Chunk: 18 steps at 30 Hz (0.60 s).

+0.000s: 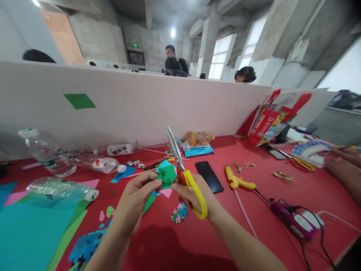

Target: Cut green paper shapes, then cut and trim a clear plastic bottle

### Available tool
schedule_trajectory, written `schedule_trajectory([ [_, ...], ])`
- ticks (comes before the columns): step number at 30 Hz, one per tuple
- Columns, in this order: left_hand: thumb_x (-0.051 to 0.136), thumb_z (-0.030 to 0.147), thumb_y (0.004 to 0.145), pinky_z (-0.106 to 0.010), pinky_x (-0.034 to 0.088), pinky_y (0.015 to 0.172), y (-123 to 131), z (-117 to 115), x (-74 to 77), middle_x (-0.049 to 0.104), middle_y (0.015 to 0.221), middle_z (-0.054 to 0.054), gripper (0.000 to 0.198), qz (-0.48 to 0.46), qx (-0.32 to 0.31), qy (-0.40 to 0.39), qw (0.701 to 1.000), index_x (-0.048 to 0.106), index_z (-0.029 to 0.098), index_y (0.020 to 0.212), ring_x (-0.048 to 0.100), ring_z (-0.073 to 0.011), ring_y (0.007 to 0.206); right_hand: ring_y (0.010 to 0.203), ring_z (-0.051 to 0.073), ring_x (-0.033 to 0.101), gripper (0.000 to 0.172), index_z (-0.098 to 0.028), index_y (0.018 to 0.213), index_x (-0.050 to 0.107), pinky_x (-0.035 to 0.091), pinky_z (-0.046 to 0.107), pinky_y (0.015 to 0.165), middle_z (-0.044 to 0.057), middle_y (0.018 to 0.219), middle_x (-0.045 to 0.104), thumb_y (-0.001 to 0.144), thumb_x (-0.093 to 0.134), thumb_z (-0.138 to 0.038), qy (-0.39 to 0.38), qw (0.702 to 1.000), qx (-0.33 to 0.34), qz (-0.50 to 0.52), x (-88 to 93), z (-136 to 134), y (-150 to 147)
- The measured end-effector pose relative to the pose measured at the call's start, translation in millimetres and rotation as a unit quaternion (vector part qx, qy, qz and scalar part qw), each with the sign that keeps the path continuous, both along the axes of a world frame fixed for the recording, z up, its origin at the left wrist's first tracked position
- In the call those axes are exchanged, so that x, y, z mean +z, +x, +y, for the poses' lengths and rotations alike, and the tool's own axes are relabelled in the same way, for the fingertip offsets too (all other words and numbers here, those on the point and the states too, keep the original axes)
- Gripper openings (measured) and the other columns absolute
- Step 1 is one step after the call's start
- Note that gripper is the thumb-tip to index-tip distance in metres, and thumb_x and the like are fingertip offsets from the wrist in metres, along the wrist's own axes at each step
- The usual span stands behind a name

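"Small, uneven green paper piece [163, 176]: where is it?"

"Between the two hands, at the left fingertips."

"Go from the left, then."

"Well out to the left of the left hand [142, 190], a clear plastic bottle with a white cap [60, 191] lies on its side. Nearer, by the left forearm, there's a heap of blue paper cutouts [87, 244]. The left hand itself pinches the green piece between thumb and fingers."

"How should that grip be?"

"Light, I'd say, and near the edge; thin paper would crease under a hard squeeze."

"And below, between the hands?"

"A cluster of small pink, blue and green stars [179, 213]. I'd hold the work clear of it, so a sleeve or wrist doesn't scatter it."

"The right hand [194, 192]?"

"It grasps the yellow-handled metal scissors [197, 194], blades pointing up and away. Its fingertips are close to the green piece; I can't tell whether they touch. While those fingers help, the tips are best aimed away from the left hand."

"Further right?"

"Just beyond the right hand, a flat black phone [209, 177], then a yellow glue gun [234, 182]. I'd watch the right elbow around its cord."
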<state>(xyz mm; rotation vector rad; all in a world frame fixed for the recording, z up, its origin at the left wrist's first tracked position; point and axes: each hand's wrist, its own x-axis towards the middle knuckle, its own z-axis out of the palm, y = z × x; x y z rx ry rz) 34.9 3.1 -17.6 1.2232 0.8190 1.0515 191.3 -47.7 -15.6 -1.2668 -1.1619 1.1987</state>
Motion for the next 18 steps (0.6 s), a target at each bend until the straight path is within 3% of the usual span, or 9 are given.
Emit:
schedule_trajectory([
  [7, 0.075, 0.029, 0.074, -0.023, 0.041, 0.068, -4, -5, -18.1, 0.057, 0.066, 0.002, 0.016, 0.018, 0.002, -0.017, 1.0, 0.065, 0.019, 0.067, 0.051, -0.0138, 0.069, 0.031, 0.007, 0.035, 0.018, -0.022, 0.067, 0.049, 0.041, 0.022, 0.046, -0.013, 0.034, 0.04, 0.078, 0.057, -0.034, 0.047, 0.999, -0.011, 0.018, -16.4, 7, 1],
  [12, 0.074, 0.03, 0.075, -0.024, 0.042, 0.068, -3, -10, -16.0, 0.056, 0.065, 0.002, 0.017, 0.052, 0.007, 0.007, 0.999, 0.064, 0.019, 0.066, 0.051, -0.0148, 0.068, 0.027, 0.007, 0.033, 0.014, -0.022, 0.065, 0.051, 0.039, 0.022, 0.041, -0.013, 0.031, 0.039, 0.075, 0.059, -0.028, 0.038, 0.999, -0.006, 0.019, -24.4, 13, 3],
  [16, 0.067, 0.03, 0.08, -0.027, 0.043, 0.074, -7, -9, -21.0, 0.062, 0.082, -0.002, 0.016, 0.148, 0.013, 0.117, 0.982, 0.063, 0.021, 0.067, 0.056, -0.0199, 0.082, 0.028, 0.008, 0.038, 0.01, -0.021, 0.069, 0.053, 0.03, 0.02, 0.035, -0.011, 0.036, 0.045, 0.075, 0.058, -0.026, 0.048, 0.998, -0.05, 0.012, -23.1, 17, 21],
  [18, 0.059, 0.03, 0.086, -0.031, 0.043, 0.081, -8, -7, -35.7, 0.062, 0.092, -0.005, 0.016, 0.247, -0.025, 0.21, 0.945, 0.065, 0.022, 0.074, 0.057, -0.0231, 0.09, 0.028, 0.007, 0.038, 0.009, -0.021, 0.071, 0.053, 0.033, 0.02, 0.037, -0.012, 0.035, 0.044, 0.075, 0.058, -0.027, 0.058, 0.995, -0.077, 0.013, -17.4, 16, 34],
])
